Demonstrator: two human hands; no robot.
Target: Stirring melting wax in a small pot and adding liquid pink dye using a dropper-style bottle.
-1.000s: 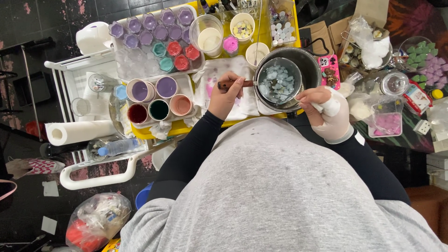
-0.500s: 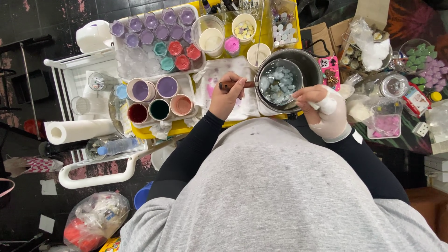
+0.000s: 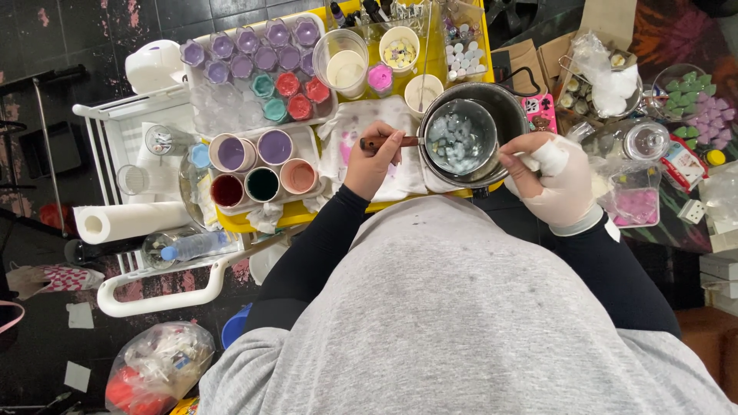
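Hands were held at a metal pot (image 3: 503, 115) of pale blue-white chunks on a yellow tray (image 3: 492, 54).
The small saucepan (image 3: 461, 138) sat inside the pot, its brown handle (image 3: 388, 142) gripped by the closed left hand (image 3: 373, 161). The gloved right hand (image 3: 557, 184) was curled at the pot's right rim, pinching a thin stirrer (image 3: 511, 157). Cups of purple, red, green and pink (image 3: 261, 165) were ranged left of the pot.
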